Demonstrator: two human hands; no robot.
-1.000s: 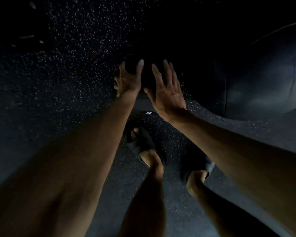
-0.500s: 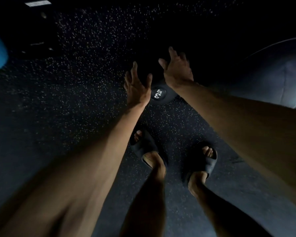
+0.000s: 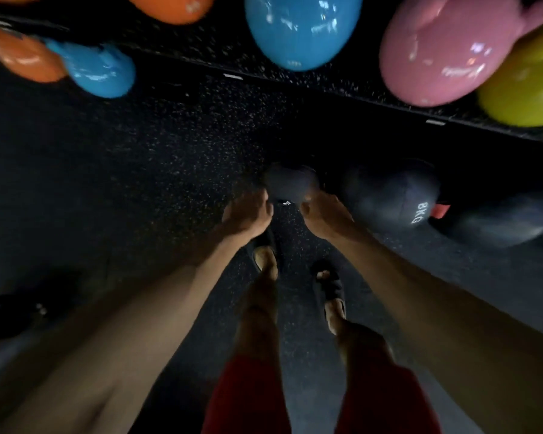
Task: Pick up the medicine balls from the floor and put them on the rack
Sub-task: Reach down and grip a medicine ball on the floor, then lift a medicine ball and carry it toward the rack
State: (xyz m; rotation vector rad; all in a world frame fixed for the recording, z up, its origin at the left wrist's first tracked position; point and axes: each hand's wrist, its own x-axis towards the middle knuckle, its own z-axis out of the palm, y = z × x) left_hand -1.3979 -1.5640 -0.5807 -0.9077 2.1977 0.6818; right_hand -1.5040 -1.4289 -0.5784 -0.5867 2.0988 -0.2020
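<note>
my grip, left hand [image 3: 248, 214] and right hand [image 3: 323, 214] curled round a small dark round medicine ball [image 3: 290, 184], hasn't racked it yet, and a larger dark 8kg ball [image 3: 389, 198] lies on the speckled black floor [image 3: 138, 183].

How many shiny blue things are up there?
2. The big blue one is at the top middle. The smaller blue one is at the upper left, beside an orange one. More may be hidden past the picture's edge.

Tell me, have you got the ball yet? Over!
Left hand and right hand grip the small dark ball, one each side. Not racked yet. 8 kg ball close on its right.
</note>
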